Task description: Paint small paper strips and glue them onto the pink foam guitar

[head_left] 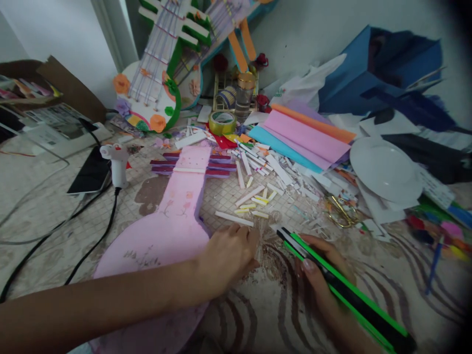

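A green and black box cutter lies in my right hand, its short blade tip showing and aimed to the upper left. My left hand is closed, knuckles up, on the table just left of the blade; whatever its fingers hold is hidden beneath them. Under my left forearm lies a pink guitar-shaped board with purple edges and dark red bars across its head. A narrow white strip rests just beyond my left knuckles. Short yellow-and-white pieces are scattered past it.
A white glue gun stands left beside a phone, with black cords trailing. Behind are two decorated guitar shapes, a tape roll and a jar. Coloured paper, gold scissors and a white plate lie right.
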`<state>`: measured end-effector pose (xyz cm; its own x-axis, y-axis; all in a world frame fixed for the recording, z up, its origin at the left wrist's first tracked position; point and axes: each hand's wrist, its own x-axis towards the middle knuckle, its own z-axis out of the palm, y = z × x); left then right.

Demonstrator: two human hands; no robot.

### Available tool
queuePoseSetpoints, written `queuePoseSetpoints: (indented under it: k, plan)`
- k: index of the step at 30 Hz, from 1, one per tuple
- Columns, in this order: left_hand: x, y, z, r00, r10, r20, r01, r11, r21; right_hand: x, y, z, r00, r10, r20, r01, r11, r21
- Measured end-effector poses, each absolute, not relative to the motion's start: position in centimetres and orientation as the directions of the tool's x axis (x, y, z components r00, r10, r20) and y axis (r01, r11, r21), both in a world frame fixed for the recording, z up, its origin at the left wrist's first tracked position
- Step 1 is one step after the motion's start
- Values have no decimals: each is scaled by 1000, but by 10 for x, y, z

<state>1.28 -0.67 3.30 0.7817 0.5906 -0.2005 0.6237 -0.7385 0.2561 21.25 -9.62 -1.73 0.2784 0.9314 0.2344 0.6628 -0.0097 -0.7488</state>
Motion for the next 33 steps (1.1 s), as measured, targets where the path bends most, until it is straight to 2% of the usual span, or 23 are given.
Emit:
queuePoseSetpoints:
  k: [3,6,9,12,20,33]
  plan:
    - [17,-10,32,777,593,-209,629,-742,232,212,-91,-10,153,955,256,676,87,-731]
    - [14,-18,32,793,596,-128,609,-767,204,219,-87,-12,-45,957,287,713,233,-661]
    - [7,-29,31,851,526,-12,523,-844,118,229,-83,-18,-217,935,282,725,348,-594]
    - [3,-37,26,880,473,43,468,-879,88,233,-77,-22,-323,900,292,705,435,-561]
    - [7,-34,18,864,499,-64,502,-851,154,234,-66,-19,-437,846,304,617,528,-584]
    - [6,-39,11,881,473,14,470,-877,100,237,-63,-22,-491,821,291,615,563,-551]
